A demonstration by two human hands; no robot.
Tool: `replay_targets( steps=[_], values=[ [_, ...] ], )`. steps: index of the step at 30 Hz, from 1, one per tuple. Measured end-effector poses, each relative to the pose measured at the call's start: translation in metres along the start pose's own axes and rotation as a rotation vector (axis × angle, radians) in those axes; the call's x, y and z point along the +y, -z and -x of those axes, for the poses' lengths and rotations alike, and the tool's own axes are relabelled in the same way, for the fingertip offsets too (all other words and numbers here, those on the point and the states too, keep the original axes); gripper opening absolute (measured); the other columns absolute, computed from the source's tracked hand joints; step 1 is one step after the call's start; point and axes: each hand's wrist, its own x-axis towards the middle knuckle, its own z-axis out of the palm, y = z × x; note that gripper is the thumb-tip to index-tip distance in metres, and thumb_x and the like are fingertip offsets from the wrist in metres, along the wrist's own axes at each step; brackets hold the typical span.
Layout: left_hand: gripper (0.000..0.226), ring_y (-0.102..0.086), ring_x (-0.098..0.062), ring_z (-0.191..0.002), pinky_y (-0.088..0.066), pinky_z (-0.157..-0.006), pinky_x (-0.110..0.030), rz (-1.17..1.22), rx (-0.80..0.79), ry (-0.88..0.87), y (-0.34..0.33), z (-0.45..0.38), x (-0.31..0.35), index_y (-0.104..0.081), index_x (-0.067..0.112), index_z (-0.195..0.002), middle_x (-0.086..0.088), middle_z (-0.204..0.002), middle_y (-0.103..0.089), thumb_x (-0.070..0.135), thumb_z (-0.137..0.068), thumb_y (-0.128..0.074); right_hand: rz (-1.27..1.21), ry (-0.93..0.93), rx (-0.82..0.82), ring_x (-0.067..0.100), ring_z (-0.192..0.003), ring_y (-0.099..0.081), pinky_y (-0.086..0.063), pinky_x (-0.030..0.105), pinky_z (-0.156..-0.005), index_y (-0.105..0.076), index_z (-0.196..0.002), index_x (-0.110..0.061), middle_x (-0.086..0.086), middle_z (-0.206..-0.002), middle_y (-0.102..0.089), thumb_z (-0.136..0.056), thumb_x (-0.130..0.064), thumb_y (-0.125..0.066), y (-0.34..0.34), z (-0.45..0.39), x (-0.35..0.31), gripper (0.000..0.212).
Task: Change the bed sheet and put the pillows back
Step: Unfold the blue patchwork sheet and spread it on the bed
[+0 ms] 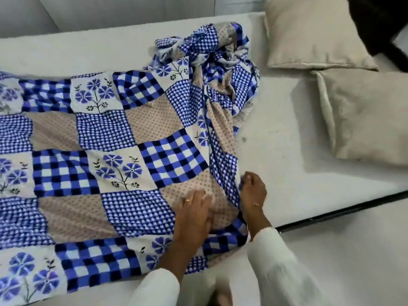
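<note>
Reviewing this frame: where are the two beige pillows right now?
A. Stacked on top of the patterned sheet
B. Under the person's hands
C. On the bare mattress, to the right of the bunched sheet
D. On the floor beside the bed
C: both pillows lie on the bare mattress, right of the bunched blue patchwork sheet, away from both hands.

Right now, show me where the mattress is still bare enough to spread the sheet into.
Bare mattress lies between the bunched sheet and the two pillows, running down to the near edge. Another bare strip runs along the far side behind the sheet. It is crowded at the sheet's edge, where the right hand grips it and the left hand presses flat.
</note>
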Motion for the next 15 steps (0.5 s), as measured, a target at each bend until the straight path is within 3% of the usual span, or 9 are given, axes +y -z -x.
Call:
replay_targets(
  steps=[1,2,4,8,11,15],
  values=[
    [0.066,-0.032,-0.031,-0.136,-0.032,-0.106,-0.047,-0.048,-0.084,0.044,0.002,-0.009,-0.004,-0.038,0.016,-0.139,-0.011,-0.145,-0.034,0.026,-0.079,-0.064,0.008,-0.018,-0.067,0.031,-0.115,-0.053,-0.037,0.030,-0.095,-0.058,-0.120,-0.001,0.017,-0.124,-0.059,-0.096,-0.009,-0.043,-0.008,-0.011,-0.006,0.030],
    [0.081,-0.007,-0.029,-0.144,-0.016,-0.114,-0.047,-0.083,-0.160,0.067,0.003,-0.017,-0.008,-0.014,0.016,-0.148,-0.007,-0.156,-0.010,0.030,-0.084,-0.061,-0.025,-0.060,-0.136,0.030,-0.115,-0.054,-0.040,0.033,-0.098,-0.057,-0.122,-0.004,0.015,-0.126,-0.058,-0.095,-0.011,-0.044,-0.015,-0.020,-0.011,0.030],
    [0.099,0.016,-0.029,-0.143,0.001,-0.115,-0.049,-0.144,-0.275,0.090,0.010,-0.032,-0.011,0.012,0.017,-0.148,-0.004,-0.157,0.015,0.037,-0.085,-0.061,-0.132,-0.169,-0.260,0.029,-0.110,-0.057,-0.045,0.039,-0.098,-0.060,-0.120,-0.005,0.009,-0.121,-0.061,-0.095,-0.014,-0.048,-0.027,-0.032,-0.021,0.030],
    [0.107,0.025,-0.033,-0.140,0.003,-0.113,-0.056,-0.241,-0.346,0.086,0.010,-0.053,-0.015,0.023,0.013,-0.145,-0.008,-0.154,0.026,0.040,-0.084,-0.060,-0.332,-0.362,-0.500,0.032,-0.100,-0.062,-0.050,0.045,-0.093,-0.064,-0.113,0.000,0.012,-0.111,-0.064,-0.093,-0.019,-0.053,-0.043,-0.050,-0.039,0.029],
    [0.109,0.025,-0.036,-0.139,0.000,-0.114,-0.058,-0.269,-0.405,0.104,0.008,-0.058,-0.012,0.026,0.012,-0.144,-0.010,-0.152,0.030,0.042,-0.084,-0.061,-0.534,-0.457,-0.632,0.031,-0.099,-0.062,-0.053,0.038,-0.078,-0.061,-0.117,-0.002,0.014,-0.110,-0.064,-0.095,-0.027,-0.050,-0.055,-0.063,-0.060,0.035],
    [0.115,0.028,-0.039,-0.137,-0.001,-0.109,-0.066,-0.312,-0.475,0.040,0.011,-0.068,-0.010,0.024,0.018,-0.145,-0.008,-0.151,0.032,0.055,-0.078,-0.063,-0.754,-0.349,-0.639,0.027,-0.102,-0.062,-0.056,0.037,-0.072,-0.036,-0.141,-0.025,0.010,-0.133,-0.054,-0.098,-0.034,-0.042,-0.065,-0.079,-0.095,0.045]
  ],
)
